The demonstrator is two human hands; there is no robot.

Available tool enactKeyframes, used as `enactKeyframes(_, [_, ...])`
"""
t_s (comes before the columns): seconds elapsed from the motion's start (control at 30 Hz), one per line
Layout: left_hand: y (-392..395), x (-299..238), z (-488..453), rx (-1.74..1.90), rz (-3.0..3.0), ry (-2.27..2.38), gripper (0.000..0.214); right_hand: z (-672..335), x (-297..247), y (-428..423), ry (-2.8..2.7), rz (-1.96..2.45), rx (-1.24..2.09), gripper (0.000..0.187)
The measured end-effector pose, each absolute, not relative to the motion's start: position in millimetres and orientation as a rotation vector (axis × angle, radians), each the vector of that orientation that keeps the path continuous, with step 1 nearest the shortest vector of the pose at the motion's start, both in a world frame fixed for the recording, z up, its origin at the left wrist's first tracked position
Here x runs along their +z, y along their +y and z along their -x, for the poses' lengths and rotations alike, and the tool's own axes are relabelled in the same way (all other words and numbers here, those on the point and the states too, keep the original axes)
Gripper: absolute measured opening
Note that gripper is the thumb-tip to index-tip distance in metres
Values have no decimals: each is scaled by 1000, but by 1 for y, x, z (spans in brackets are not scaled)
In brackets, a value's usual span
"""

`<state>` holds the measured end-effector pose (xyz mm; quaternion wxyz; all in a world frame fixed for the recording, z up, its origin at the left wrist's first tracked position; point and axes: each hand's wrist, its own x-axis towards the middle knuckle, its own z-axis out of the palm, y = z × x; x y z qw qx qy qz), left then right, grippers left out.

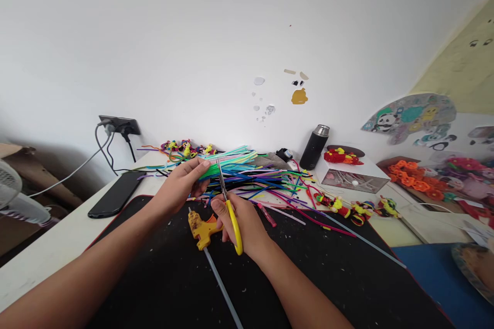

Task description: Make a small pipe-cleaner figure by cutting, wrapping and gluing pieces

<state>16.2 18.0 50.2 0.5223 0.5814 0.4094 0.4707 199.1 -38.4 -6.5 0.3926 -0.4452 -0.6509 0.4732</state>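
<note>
My left hand is closed on a bunch of green pipe cleaners. Yellow-handled scissors are gripped in my right hand, their blades pointing up and away beside the green bunch. Whether the blades touch it I cannot tell. Behind both hands lies a big heap of pipe cleaners in many colours. Just left of my right hand, a yellow glue gun rests on the black mat, with a long glue stick running from its back end.
A black phone lies at the left. Toward the back stand a black thermos and a white drawer box. Small colourful pipe-cleaner figures lie at the right. A red pen-like tool lies near my right hand.
</note>
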Motion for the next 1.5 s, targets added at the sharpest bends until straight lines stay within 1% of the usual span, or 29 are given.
enactKeyframes(0.67, [16,51,-17,1112,-1351,1019,45,-196,-9,-34,-1540,1215,1233,53])
enactKeyframes(0.83, [18,49,-16,1162,-1346,919,41,-197,-3,-35,-1449,1159,1306,59])
enactKeyframes(1.03, [23,45,-14,1227,-1358,843,43,-198,-6,-31,-1361,1061,1365,72])
enactKeyframes(1.23, [25,44,-12,1256,-1378,872,42,-196,-7,-30,-1346,952,1437,86])
enactKeyframes(1.33, [25,45,-12,1269,-1400,878,42,-196,-8,-30,-1378,943,1410,83])
enactKeyframes(1.5, [23,46,-13,1297,-1453,955,45,-199,-5,-33,-1428,1056,1363,75])
